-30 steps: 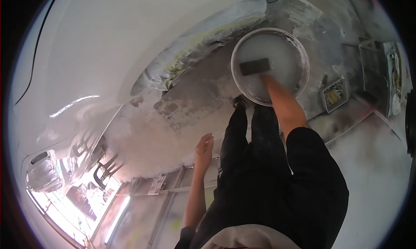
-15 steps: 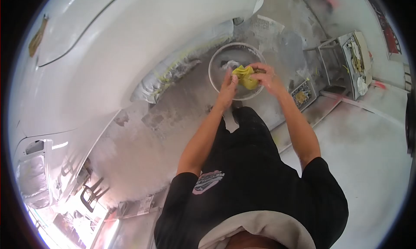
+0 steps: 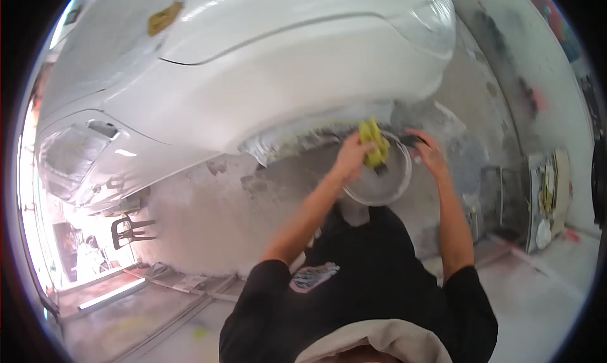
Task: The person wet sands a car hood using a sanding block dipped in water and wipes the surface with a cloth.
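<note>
My left hand (image 3: 354, 157) is closed on a crumpled yellow cloth (image 3: 374, 143), which hangs over the near side of a round bucket's opening. Beneath the cloth is the bucket (image 3: 405, 181), with a pale rim and greyish contents; a small dark patch inside it cannot be made out. To the right of the rim, my right hand (image 3: 432, 154) pinches a dark flat piece (image 3: 411, 140) between thumb and fingers. Its exact kind is too small to tell. Just beyond both hands runs the lower edge of a white car body (image 3: 284, 66).
Wrinkled silvery masking (image 3: 278, 149) lines the wheel arch. A yellow-brown pad (image 3: 164, 18) rests on the car. At right stands a metal-framed stand (image 3: 542, 202) holding cloths and papers. A dark chair (image 3: 120, 231) is at far left on the stained floor (image 3: 190, 230).
My hands have parted: the yellow cloth, held by both before, is now in my left hand alone. My right hand has moved right with a dark piece. The view has turned toward the car.
</note>
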Tool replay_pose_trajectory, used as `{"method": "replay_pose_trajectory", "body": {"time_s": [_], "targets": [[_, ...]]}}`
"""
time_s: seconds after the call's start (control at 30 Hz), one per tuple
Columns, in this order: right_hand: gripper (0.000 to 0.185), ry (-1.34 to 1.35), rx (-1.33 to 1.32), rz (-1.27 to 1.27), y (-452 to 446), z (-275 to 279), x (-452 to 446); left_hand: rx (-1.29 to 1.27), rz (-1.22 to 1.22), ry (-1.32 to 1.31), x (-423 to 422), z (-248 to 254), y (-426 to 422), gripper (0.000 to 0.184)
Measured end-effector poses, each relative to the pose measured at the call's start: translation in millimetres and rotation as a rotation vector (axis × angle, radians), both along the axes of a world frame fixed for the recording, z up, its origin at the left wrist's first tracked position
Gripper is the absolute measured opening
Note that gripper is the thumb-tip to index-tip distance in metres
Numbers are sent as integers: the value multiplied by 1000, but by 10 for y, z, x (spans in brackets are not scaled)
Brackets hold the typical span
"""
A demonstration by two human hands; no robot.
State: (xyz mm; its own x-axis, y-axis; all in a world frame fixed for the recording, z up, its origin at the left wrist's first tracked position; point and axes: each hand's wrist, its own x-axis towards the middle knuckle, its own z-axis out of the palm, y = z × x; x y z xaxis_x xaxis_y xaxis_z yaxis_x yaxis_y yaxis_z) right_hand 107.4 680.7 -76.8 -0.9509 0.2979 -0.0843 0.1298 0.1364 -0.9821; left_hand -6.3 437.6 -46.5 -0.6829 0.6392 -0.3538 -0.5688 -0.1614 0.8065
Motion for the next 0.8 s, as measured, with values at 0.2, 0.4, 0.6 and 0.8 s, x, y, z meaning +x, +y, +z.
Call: {"method": "replay_pose_trajectory", "body": {"time_s": [0.2, 0.4, 0.6, 0.8], "targets": [[41, -128, -166, 188, -458, -9, -216, 234, 128, -81, -44, 542, 107, 35], [33, 171, 171, 156, -709, 207, -585, -32, 214, -25, 6, 127, -115, 52], [32, 215, 24, 252, -939, 1011, -834, 26, 428, 98, -420, 420, -416, 49], [31, 488, 173, -9, -1082, 1736, -1464, -317, 758, 1000, -1221, 2267, -1094, 43]]}}
